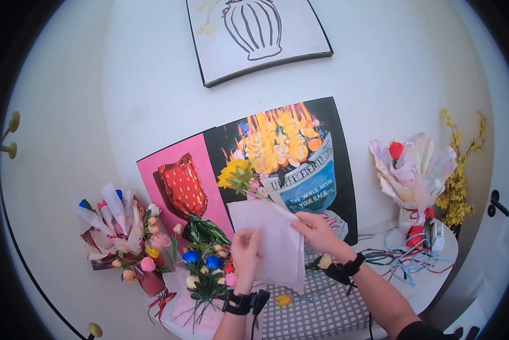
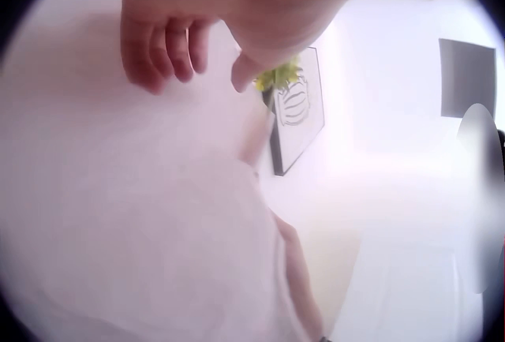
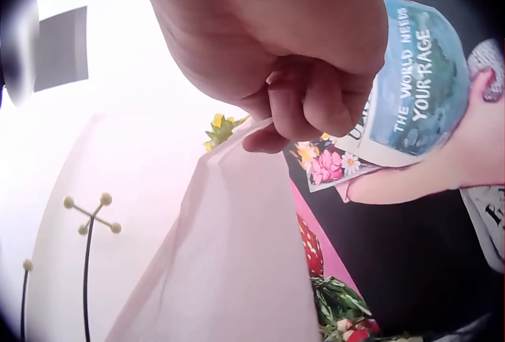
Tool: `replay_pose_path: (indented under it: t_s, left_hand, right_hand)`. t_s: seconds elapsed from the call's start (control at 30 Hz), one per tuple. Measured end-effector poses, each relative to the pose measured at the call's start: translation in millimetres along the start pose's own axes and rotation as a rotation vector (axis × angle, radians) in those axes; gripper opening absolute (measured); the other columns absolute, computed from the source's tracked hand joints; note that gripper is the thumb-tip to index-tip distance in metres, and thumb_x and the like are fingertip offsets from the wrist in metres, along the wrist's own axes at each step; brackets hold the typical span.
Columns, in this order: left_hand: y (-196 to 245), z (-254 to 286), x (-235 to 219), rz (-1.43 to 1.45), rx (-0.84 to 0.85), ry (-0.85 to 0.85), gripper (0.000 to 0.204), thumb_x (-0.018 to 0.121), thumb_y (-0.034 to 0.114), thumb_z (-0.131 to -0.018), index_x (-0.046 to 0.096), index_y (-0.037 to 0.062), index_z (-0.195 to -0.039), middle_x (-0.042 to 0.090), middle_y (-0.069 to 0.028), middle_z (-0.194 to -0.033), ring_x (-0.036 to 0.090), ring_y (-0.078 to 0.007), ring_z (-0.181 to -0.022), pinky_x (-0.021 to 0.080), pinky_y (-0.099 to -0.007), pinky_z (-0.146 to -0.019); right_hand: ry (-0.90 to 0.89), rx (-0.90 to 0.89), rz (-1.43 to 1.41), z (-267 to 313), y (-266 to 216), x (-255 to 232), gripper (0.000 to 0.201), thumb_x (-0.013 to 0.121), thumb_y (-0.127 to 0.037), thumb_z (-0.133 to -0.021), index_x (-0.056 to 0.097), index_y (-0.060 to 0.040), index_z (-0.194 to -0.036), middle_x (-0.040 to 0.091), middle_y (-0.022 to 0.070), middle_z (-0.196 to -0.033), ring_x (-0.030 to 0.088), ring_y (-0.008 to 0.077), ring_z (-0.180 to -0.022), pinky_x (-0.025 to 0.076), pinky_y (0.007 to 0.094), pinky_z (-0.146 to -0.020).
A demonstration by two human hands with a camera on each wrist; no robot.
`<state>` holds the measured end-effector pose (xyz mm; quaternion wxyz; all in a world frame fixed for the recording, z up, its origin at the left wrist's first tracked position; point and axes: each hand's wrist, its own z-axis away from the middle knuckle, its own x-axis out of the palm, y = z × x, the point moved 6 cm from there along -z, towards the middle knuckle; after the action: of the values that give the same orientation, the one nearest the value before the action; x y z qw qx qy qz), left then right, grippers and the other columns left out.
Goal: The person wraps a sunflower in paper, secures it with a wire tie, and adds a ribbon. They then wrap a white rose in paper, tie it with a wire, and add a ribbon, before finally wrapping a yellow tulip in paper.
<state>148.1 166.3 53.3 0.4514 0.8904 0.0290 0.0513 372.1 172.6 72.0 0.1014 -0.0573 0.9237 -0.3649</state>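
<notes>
A sheet of pale wrapping paper (image 1: 270,246) hangs upright in front of me, folded over along one side. My right hand (image 1: 322,233) pinches its upper right edge between thumb and curled fingers, as the right wrist view also shows at the paper's corner (image 3: 237,231). Close before the paper's left part, my left hand (image 1: 245,252) has loosely bent fingers with nothing between them; in the left wrist view its fingertips (image 2: 150,82) overlap the sheet. A yellow sunflower (image 1: 235,175) sticks out above the paper's top edge, its stem partly hidden behind the paper.
Loose blue, pink and red artificial flowers (image 1: 206,269) lie left on the table beside a wrapped bouquet (image 1: 115,226). A yellow tulip (image 1: 284,300) rests on the checked cloth (image 1: 328,300). To the right are ribbons (image 1: 404,262) and a wrapped rose (image 1: 396,150). Posters (image 1: 178,181) lean behind.
</notes>
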Motion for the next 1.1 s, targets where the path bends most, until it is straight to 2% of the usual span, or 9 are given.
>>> replay_pose_path:
  t_s: [0.03,0.1,0.17,0.23,0.3,0.4,0.53,0.8,1.1]
  left_hand:
    - [-16,3,-19,-0.163,0.027,0.150,0.047,0.071,0.025,-0.098,0.055,-0.0012,-0.133,0.064,-0.0101,-0.118,0.063,-0.0149,-0.096,0.055,-0.0281,-0.065]
    - [-78,5,-52,-0.353,0.068,0.212,0.054,0.071,0.027,-0.098,0.050,-0.0022,-0.138,0.060,-0.0113,-0.127,0.062,-0.0177,-0.104,0.054,-0.0318,-0.080]
    - [-64,11,-60,-0.546,0.111,0.274,0.061,0.071,0.029,-0.098,0.046,-0.0032,-0.143,0.056,-0.0124,-0.136,0.061,-0.0206,-0.113,0.053,-0.0356,-0.095]
    - [-44,39,-36,0.170,-0.353,-0.148,0.062,0.070,0.031,-0.099,0.047,-0.0050,-0.143,0.056,-0.0150,-0.141,0.060,-0.0234,-0.121,0.040,-0.0376,-0.113]
    - [-46,46,-48,0.270,-0.537,-0.164,0.050,0.069,0.027,-0.099,0.057,-0.0039,-0.136,0.064,-0.0152,-0.134,0.064,-0.0207,-0.117,0.048,-0.0343,-0.103]
    - [-30,37,-64,0.191,-0.518,-0.177,0.029,0.067,0.023,-0.099,0.072,-0.0028,-0.112,0.076,-0.0084,-0.103,0.072,-0.0158,-0.087,0.055,-0.0283,-0.080]
    - [3,24,-68,0.065,-0.458,-0.176,0.028,0.067,0.022,-0.100,0.073,-0.0034,-0.110,0.076,-0.0078,-0.097,0.071,-0.0128,-0.079,0.053,-0.0252,-0.074]
    - [38,28,-58,-0.018,-0.332,-0.167,0.028,0.064,0.021,-0.101,0.073,-0.0047,-0.107,0.076,-0.0077,-0.094,0.070,-0.0117,-0.078,0.052,-0.0242,-0.073]
    - [67,44,-33,0.203,-0.288,-0.105,0.029,0.058,0.022,-0.105,0.066,-0.0022,-0.119,0.074,-0.0084,-0.108,0.071,-0.0147,-0.092,0.055,-0.0280,-0.082]
  right_hand:
    - [0.006,-0.003,-0.002,4,-7,-5,0.039,0.057,-0.021,-0.105,0.058,-0.0030,-0.140,0.065,-0.0029,-0.086,0.055,0.0081,-0.067,0.044,0.0270,-0.058]
    - [-0.076,0.317,-0.174,17,-12,-5,0.030,0.054,-0.024,-0.108,0.064,-0.0044,-0.129,0.063,-0.0059,-0.090,0.053,0.0023,-0.071,0.044,0.0219,-0.062]
    - [-0.080,0.319,-0.296,23,-10,-3,0.030,0.054,-0.024,-0.109,0.064,-0.0052,-0.129,0.061,-0.0075,-0.087,0.050,0.0006,-0.069,0.040,0.0199,-0.060]
    - [-0.083,0.326,-0.424,28,-1,-1,0.029,0.053,-0.025,-0.109,0.064,-0.0060,-0.128,0.059,-0.0091,-0.084,0.047,-0.0011,-0.068,0.036,0.0179,-0.058]
    - [-0.048,0.417,-0.478,32,29,-3,0.028,0.054,-0.025,-0.108,0.065,-0.0058,-0.126,0.058,-0.0103,-0.081,0.046,-0.0010,-0.065,0.034,0.0180,-0.055]
    - [-0.055,0.373,-0.322,38,50,-12,0.026,0.059,-0.024,-0.105,0.069,-0.0026,-0.115,0.061,-0.0080,-0.082,0.046,0.0017,-0.064,0.036,0.0203,-0.056]
    - [0.097,0.167,-0.106,43,55,0,0.027,0.060,-0.023,-0.104,0.069,0.0021,-0.105,0.065,-0.0032,-0.084,0.054,0.0052,-0.069,0.043,0.0247,-0.060]
    - [0.249,0.043,0.378,56,22,8,0.017,0.061,-0.020,-0.098,0.068,-0.0052,-0.103,0.067,0.0207,-0.082,0.067,0.0406,-0.077,0.050,0.0466,-0.068]
    - [0.129,-0.016,0.495,67,31,44,0.017,0.059,-0.024,-0.099,0.065,-0.0091,-0.104,0.067,0.0213,-0.081,0.067,0.0425,-0.079,0.050,0.0529,-0.066]
